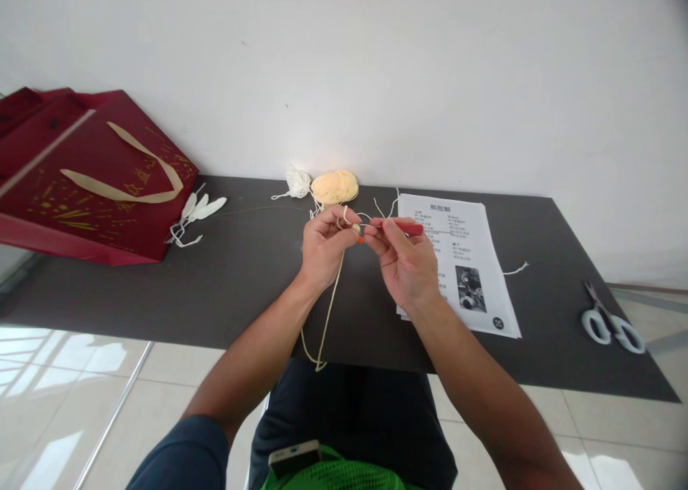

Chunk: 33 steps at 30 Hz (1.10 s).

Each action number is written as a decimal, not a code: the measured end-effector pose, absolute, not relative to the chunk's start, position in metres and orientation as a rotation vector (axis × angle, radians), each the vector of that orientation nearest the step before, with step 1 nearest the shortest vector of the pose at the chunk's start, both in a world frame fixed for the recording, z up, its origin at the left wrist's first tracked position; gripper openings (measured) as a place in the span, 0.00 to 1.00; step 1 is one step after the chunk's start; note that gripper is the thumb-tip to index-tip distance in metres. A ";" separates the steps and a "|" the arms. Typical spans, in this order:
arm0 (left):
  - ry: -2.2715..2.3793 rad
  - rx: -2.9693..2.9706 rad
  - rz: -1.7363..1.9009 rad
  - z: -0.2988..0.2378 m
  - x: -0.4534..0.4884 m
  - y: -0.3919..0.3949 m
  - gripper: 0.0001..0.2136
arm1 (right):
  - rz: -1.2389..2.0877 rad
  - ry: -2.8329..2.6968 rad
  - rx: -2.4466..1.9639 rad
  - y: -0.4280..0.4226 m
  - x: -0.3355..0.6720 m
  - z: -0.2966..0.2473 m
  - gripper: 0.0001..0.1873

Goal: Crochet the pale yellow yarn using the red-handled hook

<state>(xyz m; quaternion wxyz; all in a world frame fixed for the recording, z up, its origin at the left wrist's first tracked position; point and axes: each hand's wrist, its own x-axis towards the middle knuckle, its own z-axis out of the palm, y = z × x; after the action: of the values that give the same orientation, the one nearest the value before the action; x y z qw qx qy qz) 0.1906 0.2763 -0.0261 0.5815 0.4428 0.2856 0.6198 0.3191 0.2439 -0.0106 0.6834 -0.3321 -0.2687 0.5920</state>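
Observation:
My left hand (324, 244) is closed in a pinch on a small piece of crochet work (357, 230) with cream yarn (329, 311) wound over its fingers. The yarn strand hangs down past the table's front edge. My right hand (404, 259) is closed on a red-handled crochet hook (404, 227), whose tip points left into the work. Both hands hover just above the dark table (241, 275). Behind them, against the wall, lie a pale orange yarn ball (335, 187) and a small white yarn bundle (297, 181).
A printed pattern sheet (465, 264) lies right of my hands. White-handled scissors (610, 323) rest at the table's right end. A dark red paper bag (91, 182) lies on the left, with white feather-like pieces (200, 209) beside it. A phone (294, 456) sits on my lap.

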 end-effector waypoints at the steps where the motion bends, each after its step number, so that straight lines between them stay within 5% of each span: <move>1: 0.652 1.026 1.439 -0.025 0.190 0.276 0.06 | 1.327 -0.602 -0.753 0.244 0.319 -0.011 0.09; 17: 0.776 1.139 1.488 -0.023 0.194 0.278 0.22 | 1.244 -0.615 -0.786 0.246 0.319 -0.017 0.10; 28: 0.812 1.099 1.559 -0.027 0.192 0.280 0.21 | 1.181 -0.640 -0.815 0.246 0.315 -0.019 0.08; 33: 0.740 0.952 1.528 -0.027 0.197 0.278 0.22 | 0.884 -0.829 -1.019 0.235 0.310 -0.022 0.08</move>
<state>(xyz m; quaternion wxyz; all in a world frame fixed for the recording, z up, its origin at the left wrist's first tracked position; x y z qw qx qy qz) 0.1974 0.2776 -0.0269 0.5629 0.4042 0.3142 0.6488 0.3096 0.2354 -0.0218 0.7026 -0.4580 -0.3727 0.3971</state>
